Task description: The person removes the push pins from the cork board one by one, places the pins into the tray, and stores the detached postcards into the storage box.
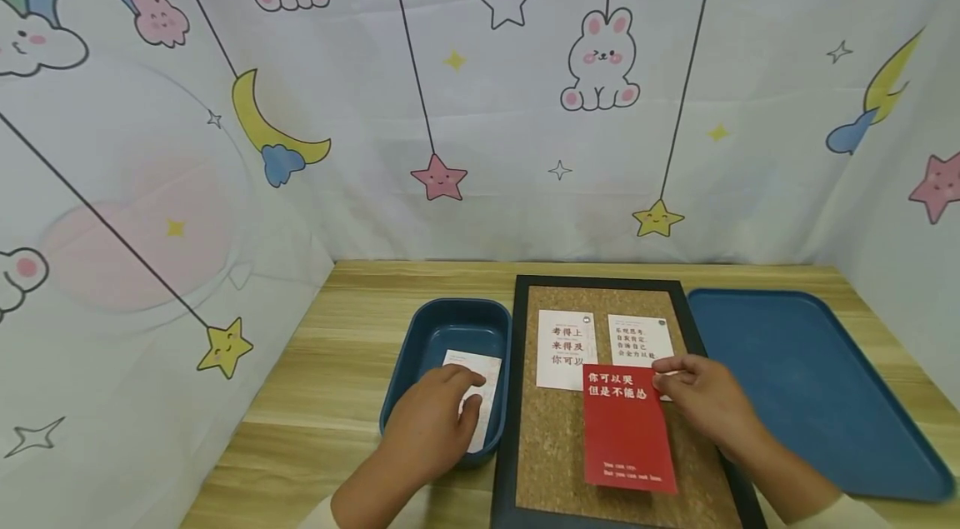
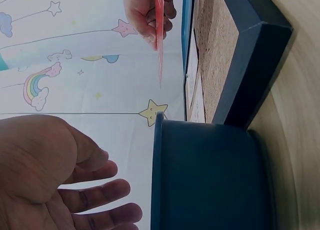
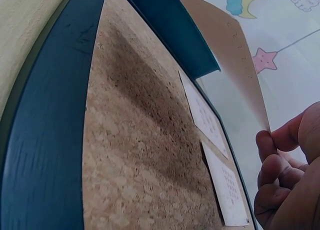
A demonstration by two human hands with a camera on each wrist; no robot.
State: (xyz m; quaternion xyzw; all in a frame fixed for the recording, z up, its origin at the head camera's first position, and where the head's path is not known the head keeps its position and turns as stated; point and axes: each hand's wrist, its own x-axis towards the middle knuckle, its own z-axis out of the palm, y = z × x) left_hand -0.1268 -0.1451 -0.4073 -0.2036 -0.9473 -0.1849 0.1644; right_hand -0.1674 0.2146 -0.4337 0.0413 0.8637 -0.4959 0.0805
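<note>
A red card (image 1: 628, 429) with white lettering hangs over the cork board (image 1: 555, 462), pinched at its upper right corner by my right hand (image 1: 708, 400). In the right wrist view the card's pale back (image 3: 225, 50) faces the camera, raised off the cork. Two white printed cards lie on the board's upper half: the left card (image 1: 564, 341) and the right card (image 1: 637, 337), both partly covered by the red one. My left hand (image 1: 431, 416) hovers over the blue bin (image 1: 457, 312), fingers loosely bent. Inside that bin lies a white card (image 1: 487, 375), partly hidden by the hand.
A flat blue tray (image 1: 810, 396) lies to the right of the board. The board's raised black frame (image 1: 506, 446) stands close beside the bin. Wooden tabletop (image 1: 300, 421) shows at left, and a white cartoon-printed curtain (image 1: 360, 96) encloses the back and sides.
</note>
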